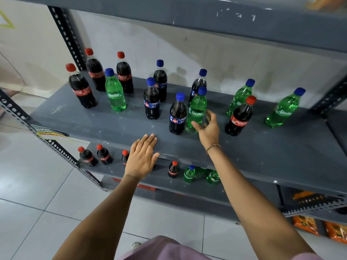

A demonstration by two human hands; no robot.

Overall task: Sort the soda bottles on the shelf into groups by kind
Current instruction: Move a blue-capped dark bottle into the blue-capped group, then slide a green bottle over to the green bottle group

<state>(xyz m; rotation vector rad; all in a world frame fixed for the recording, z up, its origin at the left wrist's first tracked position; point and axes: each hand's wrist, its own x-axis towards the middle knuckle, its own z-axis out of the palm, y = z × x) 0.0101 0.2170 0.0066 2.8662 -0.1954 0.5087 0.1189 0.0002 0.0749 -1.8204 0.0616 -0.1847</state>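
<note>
On the grey shelf [112, 124] stand mixed soda bottles. Three red-capped Coca-Cola bottles [82, 91] cluster at the left with a green Sprite bottle [115, 94] among them. Several blue-capped dark cola bottles [151, 102] stand in the middle. A green Sprite bottle [197, 107] stands beside one of them. My right hand [208, 128] is open, its fingers just short of that Sprite. Further right are a Coca-Cola bottle [239, 119] and two Sprite bottles [281, 111]. My left hand [141, 156] rests flat on the shelf's front edge, holding nothing.
A lower shelf [135, 177] holds small Coca-Cola bottles [87, 156] and small Sprite bottles [189, 173]. An upper shelf [225, 19] overhangs the bottles. Perforated steel posts [65, 34] frame the rack. Orange snack packs [308, 224] lie at the lower right. The floor is tiled.
</note>
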